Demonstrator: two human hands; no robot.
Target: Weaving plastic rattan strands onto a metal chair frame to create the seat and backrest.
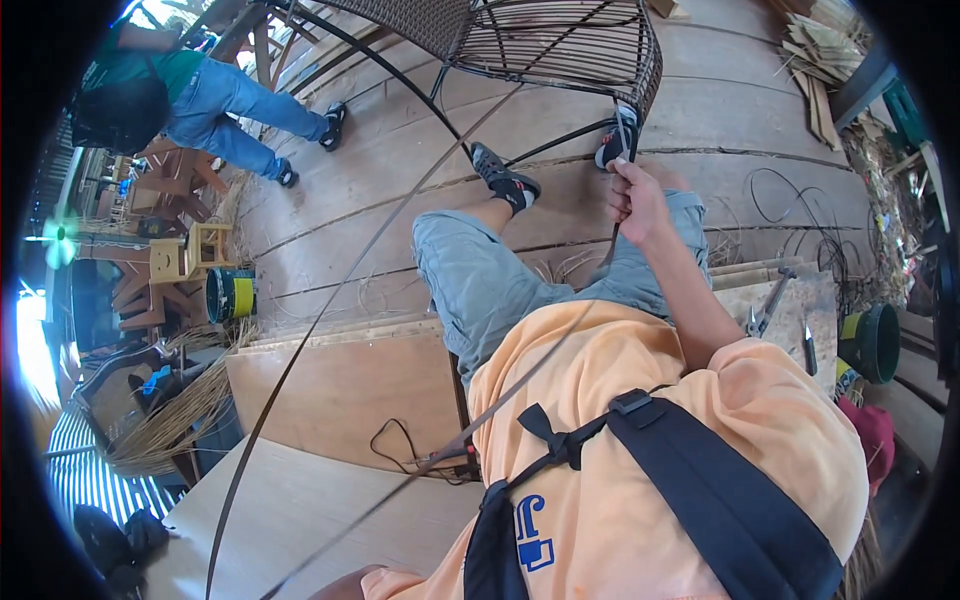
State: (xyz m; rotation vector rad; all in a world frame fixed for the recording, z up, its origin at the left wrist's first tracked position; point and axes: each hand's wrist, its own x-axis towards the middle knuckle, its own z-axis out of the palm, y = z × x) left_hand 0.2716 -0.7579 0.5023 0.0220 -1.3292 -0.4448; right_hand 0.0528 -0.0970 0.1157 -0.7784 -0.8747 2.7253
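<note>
A dark wicker chair point(555, 40) with a black metal frame lies before my feet, part woven and part open rows of strands. My right hand point(638, 203) is closed, pinching a long flat dark strip near the chair's lower right leg. One length of the strip point(330, 300) stretches from the chair down to the lower left edge. Another length point(480, 420) slants from the lower edge up across my shirt toward my right hand. Only a bit of my left arm shows at the bottom edge; its hand is out of view.
Pliers point(770, 302) and a knife point(809, 348) lie on a board at my right, beside a dark bucket point(872, 343) and loose black strands point(825, 240). Another person point(215, 105) in jeans stands far left. A wooden stool point(190, 252) and a fibre bundle point(175, 430) are on the left.
</note>
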